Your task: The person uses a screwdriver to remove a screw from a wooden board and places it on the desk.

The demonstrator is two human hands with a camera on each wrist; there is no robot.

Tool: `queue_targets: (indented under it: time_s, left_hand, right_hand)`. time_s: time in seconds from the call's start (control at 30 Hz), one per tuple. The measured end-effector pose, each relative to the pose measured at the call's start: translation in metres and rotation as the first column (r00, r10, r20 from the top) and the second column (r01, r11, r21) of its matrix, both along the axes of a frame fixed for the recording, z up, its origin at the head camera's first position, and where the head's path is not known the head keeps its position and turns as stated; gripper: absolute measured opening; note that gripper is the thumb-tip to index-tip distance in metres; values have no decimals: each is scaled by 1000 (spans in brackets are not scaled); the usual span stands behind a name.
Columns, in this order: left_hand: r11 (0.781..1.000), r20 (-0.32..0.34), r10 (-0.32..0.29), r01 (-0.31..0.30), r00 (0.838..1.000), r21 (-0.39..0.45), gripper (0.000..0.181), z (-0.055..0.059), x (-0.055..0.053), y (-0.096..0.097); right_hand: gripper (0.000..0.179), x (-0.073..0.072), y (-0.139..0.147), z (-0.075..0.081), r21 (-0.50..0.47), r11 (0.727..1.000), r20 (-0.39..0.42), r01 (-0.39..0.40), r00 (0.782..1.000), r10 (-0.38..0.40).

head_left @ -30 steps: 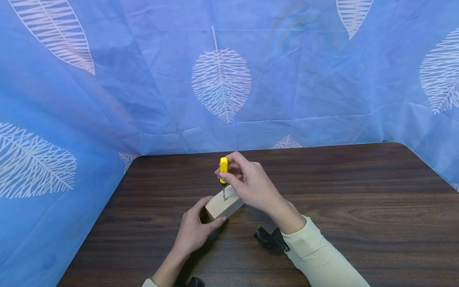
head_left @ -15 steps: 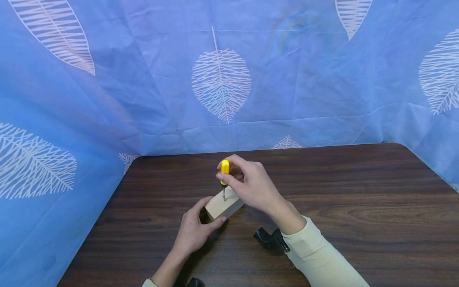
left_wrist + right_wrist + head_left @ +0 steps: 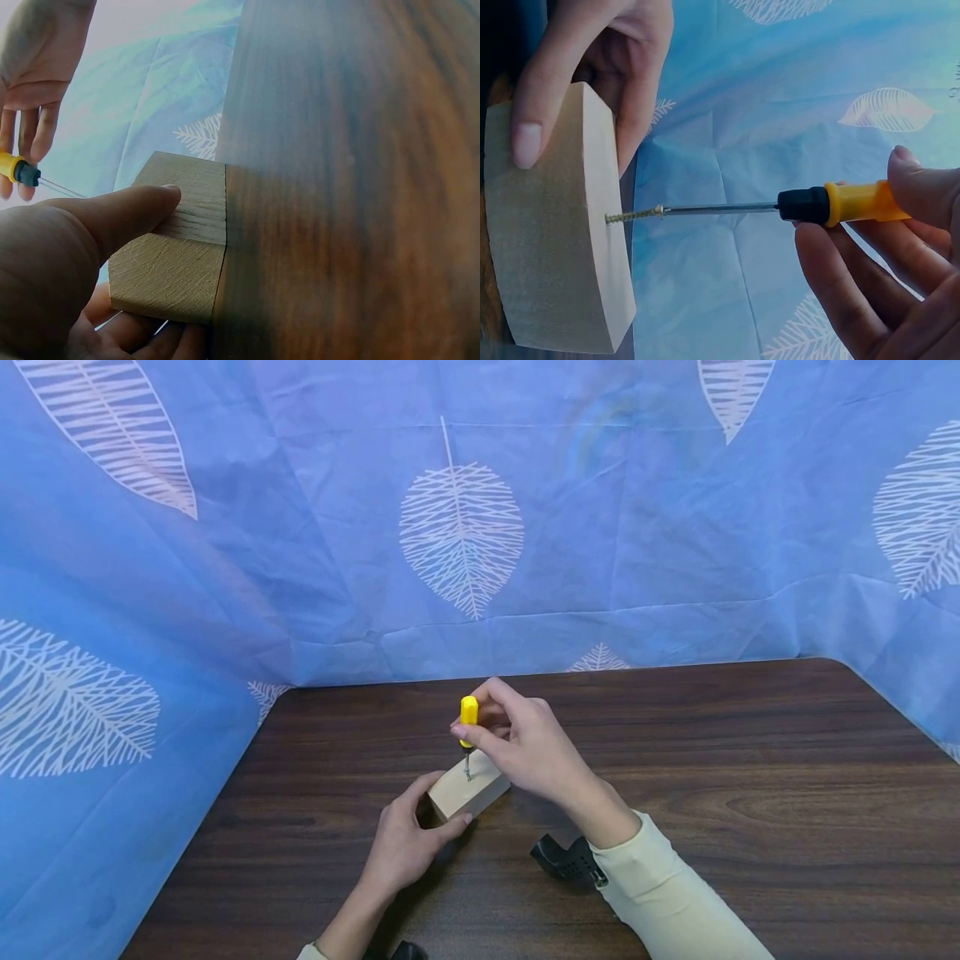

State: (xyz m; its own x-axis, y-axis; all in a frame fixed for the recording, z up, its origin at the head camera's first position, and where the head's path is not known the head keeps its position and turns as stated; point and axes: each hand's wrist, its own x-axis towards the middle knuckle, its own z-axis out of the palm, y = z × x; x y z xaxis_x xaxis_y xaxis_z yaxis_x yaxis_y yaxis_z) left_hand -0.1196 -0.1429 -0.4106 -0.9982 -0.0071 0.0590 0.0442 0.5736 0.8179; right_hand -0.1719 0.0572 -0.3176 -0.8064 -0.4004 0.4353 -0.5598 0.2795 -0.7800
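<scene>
A pale wooden block (image 3: 463,790) lies on the dark wooden table. My left hand (image 3: 408,839) grips its near end, thumb on one side and fingers on the other. From the block's top face sticks a screw (image 3: 634,215), its tip in the wood and much of its thread showing. The fingers and thumb of my right hand (image 3: 528,739) pinch the yellow handle of a screwdriver (image 3: 469,722), held upright over the block. In the right wrist view its shaft meets the screw's head in line. The left wrist view shows the block's end, with the screw hidden there.
The brown table (image 3: 735,777) reaches back to a blue cloth (image 3: 337,527) printed with white leaves. A black wrist-worn device (image 3: 562,858) sits under the right forearm, and part of another shows at the bottom edge.
The screwdriver's handle has shifted slightly and now sits a little lower, with small movements of my right fingers around it. My left hand and the block stay put.
</scene>
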Motion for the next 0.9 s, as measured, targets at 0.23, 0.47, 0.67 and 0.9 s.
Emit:
queue_targets:
  time_s: [0.23,0.47,0.67,0.9]
  left_hand:
    - [1000,-10,-2,2,1000,-9,55,0,-1,0]
    - [1000,-5,-2,2,1000,2,55,0,0,0]
    - [1000,-5,-5,5,1000,-4,55,0,0,0]
    - [1000,-2,1,-1,1000,0,55,0,0,0]
  right_hand:
    - [15,0,1,3,-8,999,20,-35,999,35]
    - [18,-1,1,1,30,999,-24,33,999,-32]
    - [18,0,2,2,42,998,-27,54,998,-53]
    - [28,0,2,2,55,998,-27,25,999,-23]
